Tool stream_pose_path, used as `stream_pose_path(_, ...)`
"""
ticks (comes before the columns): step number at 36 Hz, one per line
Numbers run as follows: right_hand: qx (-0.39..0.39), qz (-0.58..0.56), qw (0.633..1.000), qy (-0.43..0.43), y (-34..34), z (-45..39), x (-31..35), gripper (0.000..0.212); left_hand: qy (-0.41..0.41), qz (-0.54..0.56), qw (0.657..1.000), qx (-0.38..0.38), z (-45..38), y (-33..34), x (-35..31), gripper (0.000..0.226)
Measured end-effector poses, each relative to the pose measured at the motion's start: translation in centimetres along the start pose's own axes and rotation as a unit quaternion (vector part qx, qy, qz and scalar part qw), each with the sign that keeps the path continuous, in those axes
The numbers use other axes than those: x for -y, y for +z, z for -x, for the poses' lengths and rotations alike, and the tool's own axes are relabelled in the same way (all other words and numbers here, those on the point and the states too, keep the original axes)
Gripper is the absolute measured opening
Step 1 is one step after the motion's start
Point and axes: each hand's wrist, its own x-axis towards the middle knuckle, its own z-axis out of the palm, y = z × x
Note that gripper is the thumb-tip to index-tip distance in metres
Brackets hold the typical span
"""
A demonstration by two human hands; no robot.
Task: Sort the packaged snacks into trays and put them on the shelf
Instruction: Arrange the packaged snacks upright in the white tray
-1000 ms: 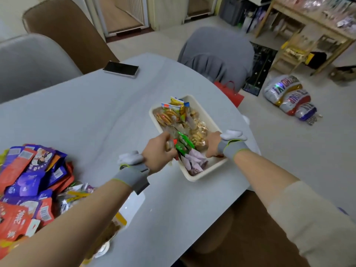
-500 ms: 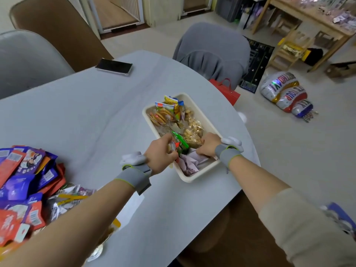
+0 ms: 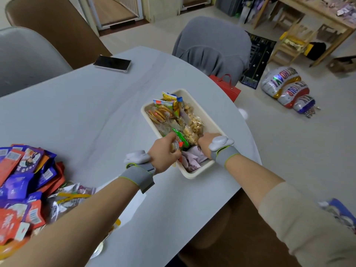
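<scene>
Step in hand: judged to be settling small packets into the near end of the cream tray (image 3: pixel 209 120), which stands on the grey tabletop (image 3: pixel 86 112) near its right edge.
Left hand (image 3: pixel 163 154): over the tray's near left rim, fingers curled and pinching a small packet (image 3: pixel 176 146) with a red and white end, beside a green packet (image 3: pixel 181 138).
Right hand (image 3: pixel 207 142): reaching down inside the tray's near right corner; its fingers are hidden among the packets, so I cannot tell whether they are spread or pinching.
Tray contents: round biscuits in clear wrap (image 3: pixel 159 113) at the far left, a bag of pale nuggets (image 3: pixel 193 126) at the centre right, lilac packets (image 3: pixel 192 159) at the near end. Nearly full.
Unsorted stock: a heap of purple and red packets (image 3: pixel 23 176) at the tabletop's left, well apart from the tray.
Advice: slide the pinched packet in on edge beside the green one; let the right hand part the lilac packets to open a slot.
Risk: the tray sits close to the tabletop's edge; downward pressure on the near rim could tip or shift it.
Shelf: a wooden unit shows far right, but which shelf is meant cannot be told.
</scene>
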Motion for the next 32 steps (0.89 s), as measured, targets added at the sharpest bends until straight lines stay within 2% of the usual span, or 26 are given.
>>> stream_pose_path(3, 0.015, 0.021, 1.000, -0.006, 0.7, -1.0, -0.4, 0.047, -0.005, 0.002, 1.000, 0.001, 0.1, 0.0, 0.2, 0.018)
stream_pose_path(6, -0.002, 0.064, 0.997, -0.041, 0.4, -0.4, -0.7, 0.042, -0.006, 0.007, 1.000, 0.004, 0.3, 0.0, 0.4, 0.019)
stream_pose_path(10, -0.050, 0.054, 0.993, -0.094, -0.8, 0.9, -1.2, 0.033, -0.007, 0.014, 1.000, 0.007, 0.4, -0.2, 0.6, 0.016)
stream_pose_path(13, -0.088, 0.002, 0.991, -0.096, -1.7, 1.8, -2.1, 0.030, -0.008, 0.016, 1.000, 0.003, 0.3, -0.3, 0.6, 0.015)
stream_pose_path(17, -0.155, -0.162, 0.973, -0.058, -3.4, 3.1, -2.7, 0.037, -0.005, 0.020, 1.000, -0.009, 0.2, -0.6, 0.7, 0.015)
stream_pose_path(19, -0.101, -0.215, 0.968, -0.078, -3.4, 4.0, -1.7, 0.033, -0.006, 0.020, 1.000, -0.011, 0.1, -0.7, 0.8, 0.016)
stream_pose_path(21, 0.002, -0.179, 0.979, -0.101, -2.4, 4.4, 0.0, 0.024, -0.007, 0.023, 1.000, -0.010, 0.0, -0.8, 0.9, 0.017)
stream_pose_path(23, 0.044, -0.112, 0.990, -0.079, -1.1, 4.1, 1.2, 0.016, -0.010, 0.028, 1.000, -0.009, 0.0, -0.8, 1.0, 0.017)
stream_pose_path(25, 0.040, -0.068, 0.996, -0.044, -0.2, 3.5, 1.9, 0.023, -0.007, 0.033, 0.999, -0.009, 0.0, -0.8, 1.2, 0.017)
stream_pose_path(27, 0.028, -0.046, 0.998, -0.017, 0.2, 2.9, 2.3, 0.016, -0.008, 0.032, 0.999, -0.010, 0.2, -0.9, 1.5, 0.017)
stream_pose_path(29, -0.007, -0.053, 0.998, 0.019, 0.7, 2.0, 2.2, 0.029, -0.007, 0.032, 0.999, -0.013, 0.1, -0.8, 1.5, 0.017)
stream_pose_path(32, -0.023, -0.054, 0.997, 0.052, 1.5, 1.2, 1.9, 0.032, -0.007, 0.037, 0.999, -0.011, 0.1, -0.8, 1.5, 0.016)
